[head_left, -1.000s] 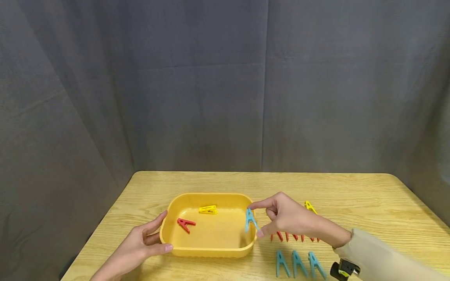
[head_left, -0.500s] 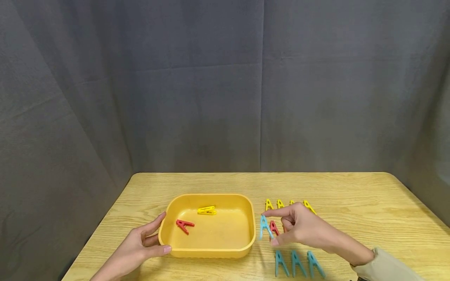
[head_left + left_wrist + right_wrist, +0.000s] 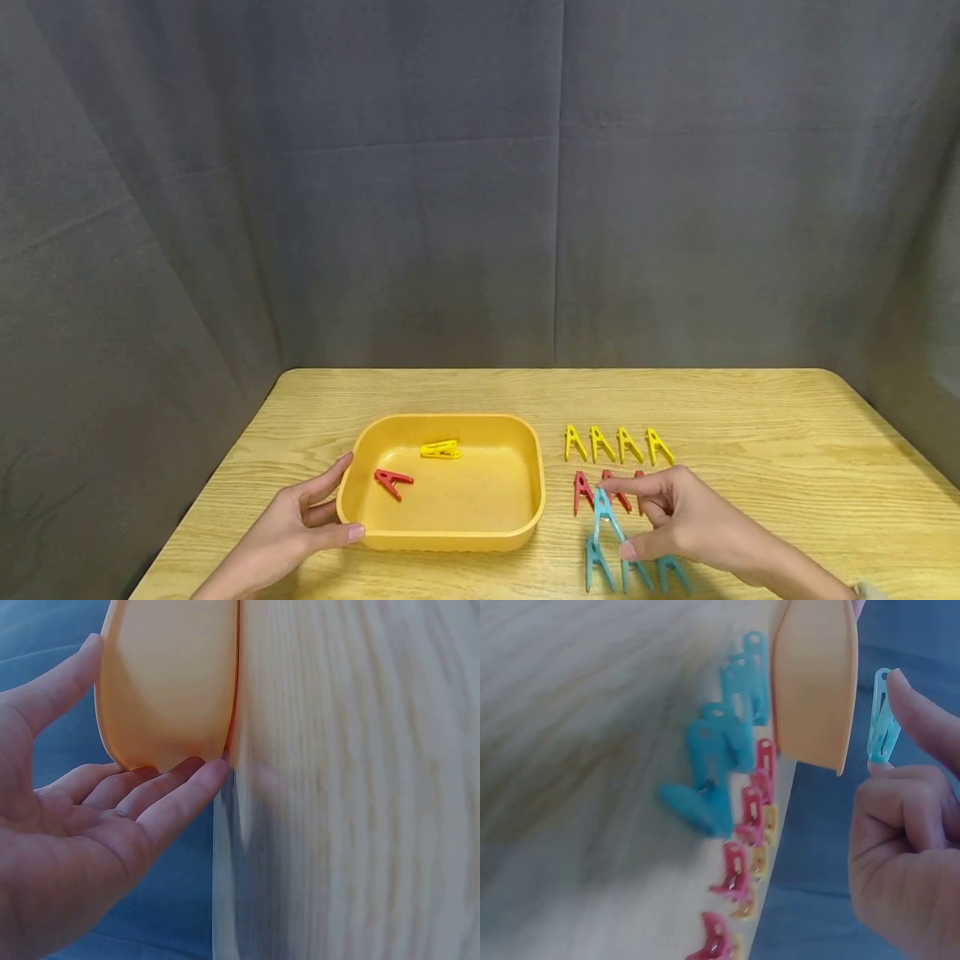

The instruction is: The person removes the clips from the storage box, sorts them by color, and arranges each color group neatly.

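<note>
My right hand [image 3: 693, 525] pinches a light blue clothespin [image 3: 602, 505] between thumb and index fingertip, one at each end. It is held over the table, and in the head view it overlaps the row of blue clothespins [image 3: 592, 567]. Seen from the right wrist, the pinched clothespin [image 3: 879, 731] stands apart from the others. My left hand [image 3: 300, 517] rests against the left end of a yellow plastic basin [image 3: 442, 542], thumb at its front corner and fairly straight fingers touching the end wall [image 3: 169, 754]. Inside the basin lie a red clothespin [image 3: 393, 482] and a yellow clothespin [image 3: 440, 450].
Right of the basin, a row of yellow clothespins [image 3: 573, 443] stands at the back. Red clothespins [image 3: 582, 492] form a row in front of them, partly hidden by my right hand. The wooden table [image 3: 787, 450] ends at a grey curtain [image 3: 420, 208].
My right hand has moved right and toward me with the blue clothespin, from the basin's right rim to above the clothespin rows. The left hand has stayed at the basin.
</note>
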`<action>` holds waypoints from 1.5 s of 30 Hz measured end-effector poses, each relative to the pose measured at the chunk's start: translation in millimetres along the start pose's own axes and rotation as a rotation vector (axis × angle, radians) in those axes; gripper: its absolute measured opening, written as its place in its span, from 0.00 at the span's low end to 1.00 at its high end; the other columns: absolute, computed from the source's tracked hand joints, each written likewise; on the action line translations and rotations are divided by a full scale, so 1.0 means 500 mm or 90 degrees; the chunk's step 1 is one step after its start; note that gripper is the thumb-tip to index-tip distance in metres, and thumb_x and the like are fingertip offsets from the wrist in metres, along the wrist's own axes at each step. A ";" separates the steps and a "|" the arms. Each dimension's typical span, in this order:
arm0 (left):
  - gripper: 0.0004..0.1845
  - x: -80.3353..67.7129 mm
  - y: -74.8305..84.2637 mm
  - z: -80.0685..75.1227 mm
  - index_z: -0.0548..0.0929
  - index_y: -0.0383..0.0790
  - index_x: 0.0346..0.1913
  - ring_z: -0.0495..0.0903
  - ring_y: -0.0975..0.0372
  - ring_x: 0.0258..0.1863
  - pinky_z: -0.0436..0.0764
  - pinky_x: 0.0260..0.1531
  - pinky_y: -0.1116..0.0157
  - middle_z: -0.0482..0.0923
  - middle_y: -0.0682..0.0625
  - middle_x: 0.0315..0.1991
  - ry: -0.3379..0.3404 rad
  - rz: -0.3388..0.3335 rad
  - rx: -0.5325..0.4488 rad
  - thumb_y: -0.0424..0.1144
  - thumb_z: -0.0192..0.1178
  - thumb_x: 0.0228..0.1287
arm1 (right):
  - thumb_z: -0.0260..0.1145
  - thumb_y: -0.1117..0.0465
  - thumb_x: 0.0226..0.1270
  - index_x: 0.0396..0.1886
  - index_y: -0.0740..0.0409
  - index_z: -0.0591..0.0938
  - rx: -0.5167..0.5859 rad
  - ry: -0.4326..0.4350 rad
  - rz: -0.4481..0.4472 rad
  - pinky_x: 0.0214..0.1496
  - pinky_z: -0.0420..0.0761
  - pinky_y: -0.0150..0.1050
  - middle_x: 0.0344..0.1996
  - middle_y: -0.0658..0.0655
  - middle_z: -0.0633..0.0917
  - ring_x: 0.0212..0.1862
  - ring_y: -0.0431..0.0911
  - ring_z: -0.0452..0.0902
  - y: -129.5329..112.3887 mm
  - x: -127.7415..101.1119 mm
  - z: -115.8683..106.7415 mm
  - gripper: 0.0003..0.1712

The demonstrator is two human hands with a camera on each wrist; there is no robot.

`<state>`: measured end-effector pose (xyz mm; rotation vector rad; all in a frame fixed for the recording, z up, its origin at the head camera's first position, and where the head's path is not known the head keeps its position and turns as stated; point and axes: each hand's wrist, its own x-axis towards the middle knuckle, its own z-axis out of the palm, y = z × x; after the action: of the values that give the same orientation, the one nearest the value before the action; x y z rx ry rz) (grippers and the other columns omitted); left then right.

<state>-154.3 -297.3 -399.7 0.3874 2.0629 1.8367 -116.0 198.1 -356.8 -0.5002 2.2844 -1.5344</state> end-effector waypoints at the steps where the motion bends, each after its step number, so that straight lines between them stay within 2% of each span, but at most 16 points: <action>1: 0.53 -0.001 0.000 0.000 0.47 0.30 0.84 0.71 0.40 0.71 0.84 0.55 0.60 0.44 0.30 0.82 -0.001 0.003 0.001 0.30 0.72 0.67 | 0.80 0.65 0.60 0.71 0.69 0.77 0.004 -0.001 0.002 0.48 0.77 0.32 0.14 0.50 0.55 0.19 0.45 0.44 0.005 -0.005 -0.002 0.39; 7: 0.52 -0.003 0.000 -0.002 0.47 0.30 0.84 0.71 0.40 0.71 0.85 0.54 0.60 0.44 0.30 0.82 -0.007 0.014 -0.007 0.29 0.72 0.68 | 0.78 0.67 0.63 0.72 0.74 0.74 0.029 -0.005 0.006 0.42 0.77 0.29 0.14 0.54 0.53 0.19 0.44 0.47 0.038 -0.031 -0.019 0.39; 8: 0.52 -0.003 0.000 -0.002 0.47 0.30 0.84 0.71 0.40 0.71 0.85 0.54 0.60 0.44 0.30 0.82 -0.007 0.014 -0.008 0.29 0.71 0.68 | 0.77 0.67 0.63 0.72 0.75 0.74 0.033 -0.007 0.002 0.46 0.77 0.30 0.14 0.55 0.53 0.19 0.44 0.47 0.045 -0.036 -0.022 0.39; 10: 0.52 -0.003 0.000 -0.002 0.46 0.30 0.84 0.71 0.40 0.71 0.85 0.54 0.60 0.44 0.30 0.82 -0.008 0.014 -0.008 0.29 0.72 0.68 | 0.76 0.69 0.65 0.72 0.78 0.72 0.040 -0.013 -0.012 0.45 0.76 0.30 0.14 0.57 0.52 0.18 0.45 0.46 0.057 -0.044 -0.029 0.39; 13: 0.53 -0.001 0.001 -0.001 0.46 0.30 0.84 0.70 0.40 0.71 0.85 0.54 0.59 0.43 0.30 0.82 -0.010 0.008 -0.011 0.29 0.71 0.68 | 0.74 0.70 0.67 0.71 0.81 0.70 0.046 -0.024 -0.023 0.27 0.68 0.31 0.14 0.60 0.51 0.17 0.46 0.43 0.078 -0.058 -0.039 0.37; 16: 0.53 0.000 0.003 0.000 0.46 0.31 0.84 0.70 0.40 0.72 0.85 0.55 0.59 0.43 0.30 0.82 -0.013 0.000 -0.011 0.30 0.71 0.69 | 0.72 0.71 0.69 0.71 0.83 0.68 0.056 -0.034 -0.013 0.18 0.57 0.39 0.14 0.62 0.52 0.16 0.45 0.44 0.097 -0.075 -0.049 0.37; 19: 0.52 0.000 0.005 0.001 0.46 0.31 0.84 0.70 0.40 0.72 0.84 0.55 0.59 0.44 0.31 0.82 -0.011 -0.005 -0.007 0.31 0.71 0.69 | 0.70 0.72 0.70 0.71 0.85 0.65 0.077 -0.048 -0.016 0.16 0.52 0.45 0.14 0.64 0.53 0.16 0.47 0.44 0.114 -0.091 -0.060 0.36; 23: 0.52 0.000 0.005 0.000 0.46 0.32 0.85 0.70 0.40 0.72 0.84 0.56 0.58 0.45 0.31 0.82 -0.007 -0.012 -0.006 0.32 0.71 0.70 | 0.68 0.73 0.71 0.71 0.85 0.64 0.110 -0.052 -0.002 0.17 0.50 0.45 0.16 0.64 0.53 0.17 0.50 0.45 0.131 -0.108 -0.074 0.36; 26: 0.52 0.000 0.005 0.000 0.47 0.32 0.85 0.70 0.41 0.72 0.84 0.56 0.58 0.45 0.31 0.82 -0.003 -0.014 -0.006 0.32 0.71 0.70 | 0.68 0.73 0.71 0.72 0.74 0.73 0.116 -0.047 0.004 0.17 0.49 0.45 0.17 0.65 0.53 0.18 0.52 0.46 0.147 -0.120 -0.085 0.32; 29: 0.52 -0.001 0.006 0.001 0.47 0.32 0.85 0.70 0.40 0.72 0.84 0.55 0.58 0.45 0.31 0.82 -0.003 -0.013 -0.008 0.32 0.71 0.70 | 0.67 0.74 0.72 0.70 0.49 0.83 0.116 -0.047 0.008 0.18 0.50 0.46 0.17 0.65 0.53 0.19 0.54 0.47 0.165 -0.131 -0.098 0.31; 31: 0.52 -0.002 0.006 0.001 0.46 0.32 0.84 0.70 0.40 0.72 0.84 0.55 0.58 0.44 0.31 0.82 -0.005 -0.012 -0.008 0.31 0.71 0.70 | 0.67 0.74 0.72 0.67 0.32 0.85 0.110 -0.053 0.007 0.19 0.51 0.46 0.18 0.64 0.53 0.19 0.55 0.48 0.175 -0.138 -0.107 0.34; 34: 0.52 -0.002 0.005 0.001 0.46 0.32 0.84 0.70 0.41 0.72 0.84 0.56 0.58 0.45 0.31 0.82 -0.008 -0.009 -0.012 0.31 0.70 0.70 | 0.66 0.75 0.72 0.63 0.25 0.85 0.104 -0.065 0.013 0.20 0.52 0.45 0.18 0.64 0.53 0.20 0.54 0.48 0.183 -0.143 -0.120 0.37; 37: 0.52 -0.002 0.006 0.000 0.46 0.31 0.84 0.70 0.41 0.72 0.84 0.55 0.58 0.46 0.31 0.82 -0.007 -0.007 -0.012 0.31 0.71 0.69 | 0.66 0.76 0.71 0.65 0.32 0.86 0.109 -0.071 0.021 0.21 0.52 0.45 0.18 0.65 0.54 0.20 0.53 0.48 0.187 -0.145 -0.127 0.35; 41: 0.51 -0.002 0.006 0.000 0.46 0.31 0.84 0.71 0.41 0.71 0.85 0.55 0.57 0.46 0.30 0.82 -0.007 -0.007 -0.012 0.31 0.70 0.70 | 0.66 0.77 0.70 0.70 0.63 0.81 0.127 -0.073 0.024 0.21 0.53 0.44 0.18 0.66 0.53 0.19 0.52 0.47 0.191 -0.142 -0.129 0.29; 44: 0.51 -0.002 0.007 -0.001 0.46 0.31 0.84 0.72 0.41 0.71 0.85 0.55 0.56 0.46 0.30 0.82 -0.008 -0.008 -0.013 0.31 0.70 0.70 | 0.66 0.78 0.70 0.71 0.64 0.79 0.137 -0.091 0.011 0.22 0.59 0.39 0.17 0.66 0.52 0.18 0.51 0.46 0.195 -0.136 -0.128 0.29; 45: 0.52 -0.002 0.007 -0.001 0.46 0.31 0.84 0.72 0.41 0.71 0.85 0.55 0.56 0.46 0.30 0.82 -0.008 -0.008 -0.013 0.31 0.70 0.70 | 0.66 0.78 0.71 0.71 0.58 0.81 0.138 -0.104 0.000 0.24 0.62 0.35 0.17 0.66 0.52 0.18 0.51 0.45 0.196 -0.132 -0.129 0.30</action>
<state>-153.5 -297.7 -396.0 0.3791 2.0318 1.8421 -97.4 315.8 -419.4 -0.5443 1.9691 -1.6514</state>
